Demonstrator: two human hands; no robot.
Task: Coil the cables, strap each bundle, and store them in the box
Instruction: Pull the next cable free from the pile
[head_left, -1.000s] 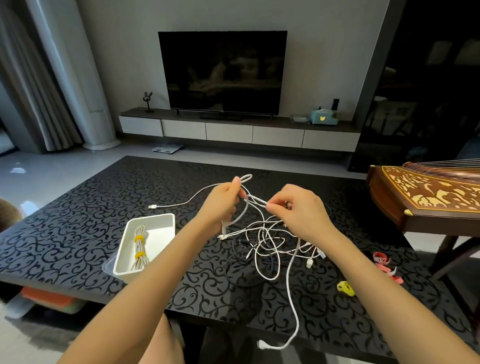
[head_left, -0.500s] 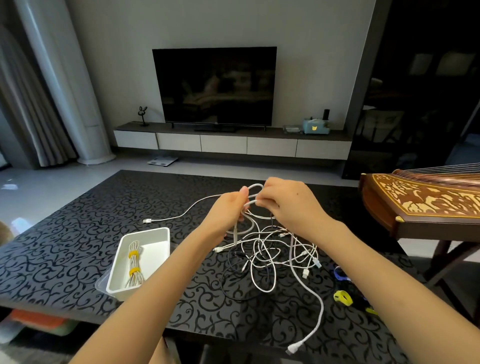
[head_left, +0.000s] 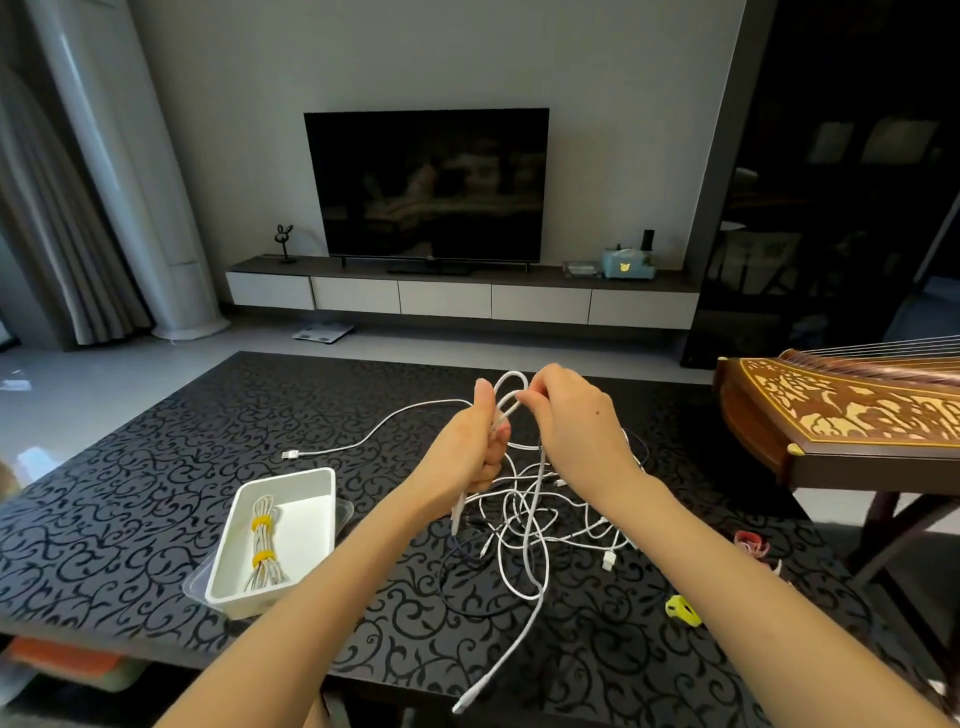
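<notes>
Right of the white plastic box (head_left: 318, 479), above the black scroll-patterned table (head_left: 156, 493), our left hand (head_left: 467, 449) grips folded lengths of a smooth white cable (head_left: 512, 372), fingers curled round them. Our right hand (head_left: 576, 421) pinches its rounded top loop and hides part of the loose tangle of thin cables (head_left: 524, 522) beneath. Inside the box lies a long bundle (head_left: 264, 551) bound by two yellow straps (head_left: 261, 522). Farther right of the box lie a loose yellow strap (head_left: 681, 609) and a red strap (head_left: 750, 543), near a carved wooden zither (head_left: 841, 415).

A: Boxes?
B: One white box (head_left: 306, 530), containing one strapped bundle (head_left: 262, 553) with two yellow straps (head_left: 261, 523).
A: Loose items?
B: One loose yellow strap (head_left: 681, 609); loose cables (head_left: 527, 519), tangled, number indeterminable. Also one television (head_left: 426, 182).
</notes>
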